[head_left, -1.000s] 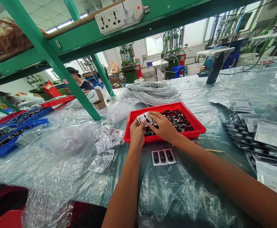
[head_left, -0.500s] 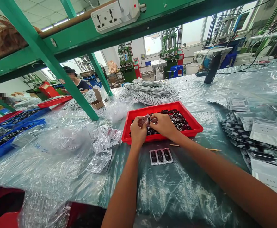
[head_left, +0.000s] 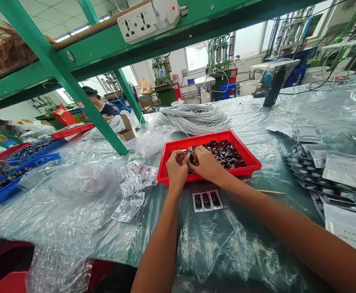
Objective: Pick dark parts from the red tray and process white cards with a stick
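Note:
Above the left part of a red tray full of small black glossy pieces, both my hands meet. My left hand has its fingers closed on a clear plastic blister tray. In the fingers of my right hand is a small black piece, held against that blister tray and partly hidden by the fingers. On the table just in front of the red tray lies another blister tray with three black pieces in its pockets. Clear blister trays lie in a loose pile to the left.
Stacked packs with white cards lie at the right. A wooden stick rests near my right forearm. Behind the red tray sits a coil of grey cable. A green frame post slants down at the left, with blue trays beyond.
My right hand has shifted slightly left and closer to my left hand, with the black piece now against the blister tray. At far left, another person's hand has appeared over the blue trays.

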A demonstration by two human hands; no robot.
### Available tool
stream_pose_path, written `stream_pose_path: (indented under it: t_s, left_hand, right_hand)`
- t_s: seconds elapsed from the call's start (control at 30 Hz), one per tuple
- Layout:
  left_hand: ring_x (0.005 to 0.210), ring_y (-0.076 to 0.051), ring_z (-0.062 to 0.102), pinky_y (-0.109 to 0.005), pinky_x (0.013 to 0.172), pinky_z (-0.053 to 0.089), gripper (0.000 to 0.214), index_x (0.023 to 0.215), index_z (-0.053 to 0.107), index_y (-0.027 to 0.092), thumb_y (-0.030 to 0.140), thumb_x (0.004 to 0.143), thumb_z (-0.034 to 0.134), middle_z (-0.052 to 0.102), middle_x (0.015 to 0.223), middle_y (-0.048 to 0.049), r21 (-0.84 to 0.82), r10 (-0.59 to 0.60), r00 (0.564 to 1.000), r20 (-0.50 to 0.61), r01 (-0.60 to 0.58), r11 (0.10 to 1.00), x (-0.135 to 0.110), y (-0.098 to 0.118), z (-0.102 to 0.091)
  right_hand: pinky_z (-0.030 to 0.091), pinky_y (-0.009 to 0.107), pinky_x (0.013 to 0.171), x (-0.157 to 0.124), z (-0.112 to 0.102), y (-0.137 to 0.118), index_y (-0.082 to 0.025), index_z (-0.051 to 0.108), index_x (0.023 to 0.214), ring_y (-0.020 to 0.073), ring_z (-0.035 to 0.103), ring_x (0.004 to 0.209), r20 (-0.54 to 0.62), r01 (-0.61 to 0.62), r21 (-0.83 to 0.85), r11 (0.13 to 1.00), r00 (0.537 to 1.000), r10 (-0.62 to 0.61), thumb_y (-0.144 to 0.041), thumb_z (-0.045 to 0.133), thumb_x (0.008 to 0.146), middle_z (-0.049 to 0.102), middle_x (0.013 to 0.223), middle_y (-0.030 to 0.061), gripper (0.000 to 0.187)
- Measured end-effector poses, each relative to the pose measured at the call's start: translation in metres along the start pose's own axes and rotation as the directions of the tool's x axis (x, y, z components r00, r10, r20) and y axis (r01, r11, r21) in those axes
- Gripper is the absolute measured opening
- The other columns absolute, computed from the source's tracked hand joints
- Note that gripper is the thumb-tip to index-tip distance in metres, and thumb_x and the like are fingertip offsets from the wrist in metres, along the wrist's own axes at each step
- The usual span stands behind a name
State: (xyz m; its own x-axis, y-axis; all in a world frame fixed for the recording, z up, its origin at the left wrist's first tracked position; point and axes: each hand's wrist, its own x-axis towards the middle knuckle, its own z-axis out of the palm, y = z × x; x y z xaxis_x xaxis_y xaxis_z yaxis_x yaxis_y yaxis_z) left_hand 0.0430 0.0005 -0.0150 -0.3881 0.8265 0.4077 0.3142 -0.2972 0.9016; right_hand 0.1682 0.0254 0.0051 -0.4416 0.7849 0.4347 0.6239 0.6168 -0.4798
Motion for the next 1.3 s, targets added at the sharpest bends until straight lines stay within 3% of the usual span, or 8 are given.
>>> stream_pose_path:
  t_s: [0.17,0.27,0.37,0.5,0.63,0.93,1.13,1.3]
  left_hand:
    - [0.080,-0.020,0.070,-0.032,0.079,0.052,0.020,0.087,0.060,0.021,0.008,0.072,0.063,0.071,0.084,-0.0028,0.126,0.066,0.995,-0.080,-0.056,0.991,0.001,0.000,-0.003]
    - [0.079,-0.019,0.067,-0.032,0.080,0.050,0.015,0.084,0.060,0.021,0.013,0.072,0.065,0.069,0.081,-0.0011,0.063,0.040,0.981,-0.188,-0.029,0.998,0.007,-0.001,-0.008]
    - [0.070,-0.015,0.062,-0.028,0.073,0.050,0.011,0.077,0.059,0.020,0.019,0.069,0.066,0.064,0.073,0.0016,-0.325,-0.147,0.977,-0.152,0.091,0.941,0.013,-0.002,-0.010]
    - [0.075,-0.015,0.064,-0.026,0.069,0.050,0.023,0.084,0.065,0.018,0.023,0.062,0.070,0.069,0.084,-0.0012,-0.646,-0.215,0.974,0.063,0.205,0.736,0.012,0.003,-0.007]
    - [0.085,-0.017,0.067,-0.028,0.074,0.052,0.034,0.095,0.069,0.017,0.035,0.067,0.079,0.072,0.094,-0.0042,-0.679,-0.178,0.976,0.128,0.217,0.702,0.005,0.012,-0.003]
    - [0.082,-0.016,0.068,-0.026,0.075,0.051,0.046,0.087,0.069,0.016,0.028,0.049,0.093,0.074,0.088,-0.0026,-0.662,-0.260,0.965,0.018,0.206,0.720,0.005,0.004,0.002]
    - [0.074,-0.013,0.066,-0.028,0.078,0.052,0.043,0.083,0.068,0.017,0.028,0.047,0.091,0.072,0.082,-0.0005,-0.663,-0.202,0.979,-0.015,0.142,0.736,0.005,0.005,0.000]
    - [0.067,-0.012,0.062,-0.026,0.069,0.050,0.040,0.083,0.066,0.019,0.030,0.051,0.088,0.067,0.075,0.0026,-0.500,-0.119,0.989,0.092,0.149,0.853,0.007,0.002,-0.011]
  right_hand:
    - [0.049,0.031,0.081,0.000,-0.010,0.001,-0.012,0.066,0.085,0.0246,0.066,0.089,0.227,-0.012,-0.209,0.978,0.972,0.060,-0.014,0.057,0.087,0.068,0.091,0.0149,0.010]
    - [0.052,0.034,0.084,0.001,-0.023,0.007,-0.010,0.070,0.089,0.0285,0.067,0.094,0.301,-0.020,-0.309,0.951,0.946,0.117,-0.013,0.057,0.085,0.070,0.096,0.0183,0.013]
    - [0.053,0.042,0.091,0.002,-0.028,0.016,-0.007,0.067,0.110,0.0333,0.063,0.110,0.141,-0.033,-0.315,0.948,0.987,0.081,-0.020,0.058,0.089,0.065,0.117,0.0227,0.026]
    - [0.049,0.047,0.104,0.005,-0.019,0.023,-0.012,0.055,0.134,0.0310,0.056,0.125,-0.047,0.234,-0.073,0.970,0.970,-0.237,-0.026,0.061,0.091,0.058,0.136,0.0187,0.046]
    - [0.050,0.051,0.105,0.004,-0.010,0.022,-0.014,0.053,0.137,0.0319,0.059,0.124,-0.143,0.333,-0.038,0.942,0.931,-0.335,-0.026,0.057,0.094,0.059,0.135,0.0188,0.045]
    - [0.054,0.047,0.102,-0.003,-0.002,0.015,-0.009,0.048,0.143,0.0302,0.059,0.125,-0.191,0.414,-0.133,0.901,0.881,-0.433,-0.022,0.047,0.098,0.060,0.135,0.0216,0.047]
    - [0.050,0.045,0.106,-0.004,0.005,0.015,-0.013,0.057,0.135,0.0278,0.061,0.122,-0.216,0.383,0.081,0.920,0.908,-0.359,-0.029,0.054,0.096,0.064,0.132,0.0182,0.042]
    - [0.057,0.040,0.092,-0.006,0.002,0.014,-0.017,0.069,0.115,0.0251,0.073,0.097,-0.167,0.187,0.339,0.922,0.977,-0.136,-0.027,0.070,0.086,0.077,0.106,0.0099,0.031]
